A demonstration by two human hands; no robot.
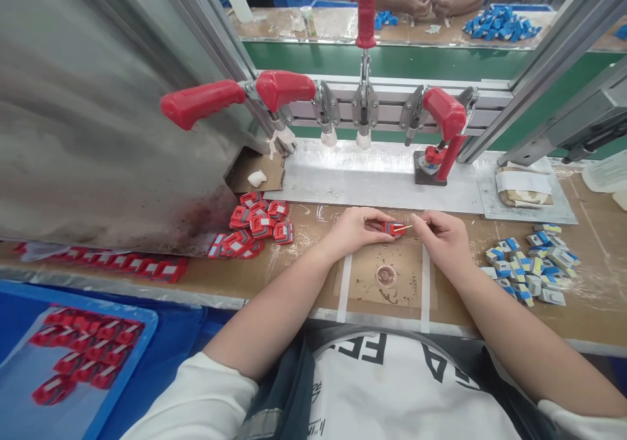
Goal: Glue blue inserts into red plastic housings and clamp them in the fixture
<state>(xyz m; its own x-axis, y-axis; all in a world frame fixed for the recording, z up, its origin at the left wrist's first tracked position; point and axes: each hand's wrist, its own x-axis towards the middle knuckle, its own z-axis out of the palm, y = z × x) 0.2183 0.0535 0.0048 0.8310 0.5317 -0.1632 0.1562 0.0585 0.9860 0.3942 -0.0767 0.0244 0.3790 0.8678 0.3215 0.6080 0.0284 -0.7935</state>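
Observation:
My left hand (353, 230) pinches a small red plastic part (392, 228) above the brown worktop. My right hand (443, 236) holds a thin pale stick (404, 229) whose tip touches that part. Directly below the hands, a small round dish with dark residue (385, 275) sits on a cardboard patch between two strips of white tape. A heap of the same red parts (255, 226) lies to the left of my left hand. A pile of blue and white parts (529, 267) lies to the right of my right hand.
Red-handled toggle clamps (443, 117) stand on a metal plate (372, 179) behind the hands. A steel chute (98, 113) fills the left. A blue tray (63, 361) with red parts sits lower left. Another person's hands (431, 1) work at the far bench among blue parts (499, 23).

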